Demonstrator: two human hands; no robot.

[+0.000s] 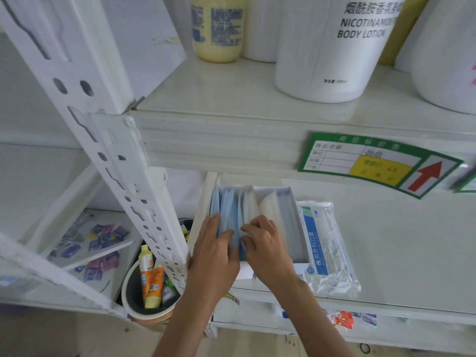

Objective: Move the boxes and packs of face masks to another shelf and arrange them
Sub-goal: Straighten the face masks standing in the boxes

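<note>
White metal shelving fills the view, and on its lower shelf [386, 253] two open boxes stand side by side with one sealed pack. Both hands work in the left box [233, 202], which holds blue face masks [229, 215] stacked on edge. The left hand [215, 249] has its fingers laid over the masks, thumb tucked against them; the right hand [265, 249] curls its fingers round a bunch of the same masks and pinches it. So the masks lie directly under and between the two hands, neither nearer than the other, and the box's long axis runs away from the wrists toward the shelf's back. Just right of the right hand sits the right box [283, 215] with paler masks, and beyond it, touching, the sealed pack [324, 243] lies flat, its long side parallel. I judge a lift would go straight up and back toward the person. Above the hands one upper shelf [231, 140] carries a lotion tub [334, 52]; a bucket of tubes [152, 284] sits lower left.
</note>
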